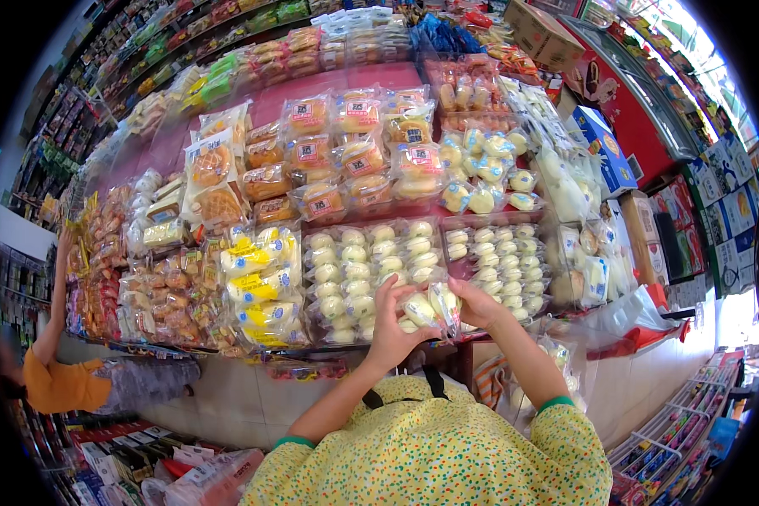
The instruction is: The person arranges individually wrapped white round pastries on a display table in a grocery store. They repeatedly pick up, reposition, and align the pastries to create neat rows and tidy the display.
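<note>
My left hand (394,330) has its thumb and fingers around a pale bun in clear wrap (420,311). A second wrapped bun (444,301), turned on edge against the first, is held by my right hand (479,305). Both hands are over the front edge of a bakery display. Just beyond them, wrapped pale buns (356,271) stand in upright rows in a clear-walled compartment. More small wrapped buns (510,260) fill the compartment to the right. Bags with yellow print (262,281) lie left of the rows.
Wrapped breads (357,166) are stacked farther back on the red display surface (265,104). A plastic bag of buns (560,354) hangs by my right arm. A person in an orange top (66,384) reaches into the display at left. A blue carton (601,148) stands at right.
</note>
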`<state>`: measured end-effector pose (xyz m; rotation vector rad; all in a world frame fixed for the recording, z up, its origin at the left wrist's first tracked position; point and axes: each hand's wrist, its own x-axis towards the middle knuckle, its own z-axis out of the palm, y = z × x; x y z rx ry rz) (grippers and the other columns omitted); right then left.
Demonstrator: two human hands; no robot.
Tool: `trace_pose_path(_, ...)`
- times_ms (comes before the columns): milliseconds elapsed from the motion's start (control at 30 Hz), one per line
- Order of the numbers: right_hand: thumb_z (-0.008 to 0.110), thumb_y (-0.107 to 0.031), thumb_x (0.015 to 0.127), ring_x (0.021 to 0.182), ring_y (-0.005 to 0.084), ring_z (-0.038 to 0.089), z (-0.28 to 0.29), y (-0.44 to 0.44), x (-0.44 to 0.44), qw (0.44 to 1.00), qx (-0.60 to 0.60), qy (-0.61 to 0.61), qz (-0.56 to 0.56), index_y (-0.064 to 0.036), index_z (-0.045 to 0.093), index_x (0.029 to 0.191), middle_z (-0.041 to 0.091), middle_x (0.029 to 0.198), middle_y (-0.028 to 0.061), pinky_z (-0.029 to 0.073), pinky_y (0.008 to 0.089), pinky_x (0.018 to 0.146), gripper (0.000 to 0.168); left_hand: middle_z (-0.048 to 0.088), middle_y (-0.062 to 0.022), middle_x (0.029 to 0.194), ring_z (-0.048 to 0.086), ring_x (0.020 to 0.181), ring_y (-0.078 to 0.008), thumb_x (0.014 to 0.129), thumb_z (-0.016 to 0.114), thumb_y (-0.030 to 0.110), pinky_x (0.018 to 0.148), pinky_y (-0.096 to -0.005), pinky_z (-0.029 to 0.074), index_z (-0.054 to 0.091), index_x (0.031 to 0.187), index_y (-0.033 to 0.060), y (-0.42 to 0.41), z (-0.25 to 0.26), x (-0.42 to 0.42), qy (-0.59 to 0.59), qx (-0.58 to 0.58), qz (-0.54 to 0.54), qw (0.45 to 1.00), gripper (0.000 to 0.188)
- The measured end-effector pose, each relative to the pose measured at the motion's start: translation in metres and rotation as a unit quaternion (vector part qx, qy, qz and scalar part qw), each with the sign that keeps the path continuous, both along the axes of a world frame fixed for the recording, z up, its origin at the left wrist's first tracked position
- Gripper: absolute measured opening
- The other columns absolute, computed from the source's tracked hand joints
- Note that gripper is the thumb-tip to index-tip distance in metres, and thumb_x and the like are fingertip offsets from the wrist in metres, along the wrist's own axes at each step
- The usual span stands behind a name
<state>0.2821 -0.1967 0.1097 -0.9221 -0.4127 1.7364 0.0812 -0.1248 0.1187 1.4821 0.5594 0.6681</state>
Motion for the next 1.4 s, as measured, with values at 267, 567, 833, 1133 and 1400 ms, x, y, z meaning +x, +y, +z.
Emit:
trace_pose_path(267,0.062,-0.046,0.091,0.094,0.0187,0.066,-0.018,-0.002,-0.015,0.996,-0.073,0.037,0.032,0.0,0.058,0.12,0.066,0.108,0.011,0.056,0.0336,0.082,0.054,0.038,-0.0135,0.137,0.045,0.126,-0.0214,0.082,0.077,0.012,0.105,-0.0362,0.039,0.049,0.113,0.0042,-0.009,0.001,-0.027,-0.026,-0.173,-0.008,0.984,0.043)
trace_pose_path(567,0.062,-0.045,0.091,0.09,0.0171,0.067,-0.016,0.007,-0.016,0.995,-0.054,0.056,0.067,0.001,0.058,0.12,0.067,0.107,0.0108,0.055,0.0317,0.078,0.055,0.039,-0.0142,0.135,0.046,0.124,-0.0208,0.089,0.069,0.014,0.104,-0.0352,0.038,0.047,0.115,0.0047,-0.014,0.002,-0.03,-0.062,-0.085,0.011,0.994,0.035)
trace_pose_path(833,0.066,-0.036,0.091,0.089,0.0077,0.059,-0.014,-0.007,-0.046,0.918,0.055,-0.301,0.253,-0.002,0.06,0.119,0.066,0.103,0.0005,0.049,0.0276,0.072,0.045,0.056,-0.0078,0.115,0.055,0.096,-0.0141,0.082,0.073,0.012,0.076,-0.0278,0.049,0.042,0.13,0.0062,0.015,-0.006,-0.069,0.182,-0.302,-0.163,0.922,0.057)
trace_pose_path(1133,0.077,-0.025,0.072,0.097,0.0338,0.06,-0.031,0.0,-0.034,0.564,0.011,-0.819,0.106,0.0,0.051,0.108,0.061,0.099,0.0169,0.052,0.0443,0.073,0.051,0.059,-0.0122,0.099,0.06,0.091,-0.0292,0.067,0.077,0.003,0.081,-0.0373,0.048,0.058,0.101,0.0033,0.026,-0.058,-0.131,0.302,0.111,0.073,0.944,0.039)
trace_pose_path(1400,0.08,-0.018,0.063,0.095,0.0252,0.056,-0.066,0.039,-0.03,0.465,0.199,-0.858,0.094,-0.01,0.057,0.109,0.057,0.095,0.0073,0.045,0.0387,0.082,0.052,0.058,-0.014,0.103,0.056,0.099,-0.0327,0.071,0.066,-0.002,0.082,-0.0393,0.046,0.054,0.094,0.0008,0.055,-0.071,-0.14,0.359,0.302,0.106,0.877,0.026)
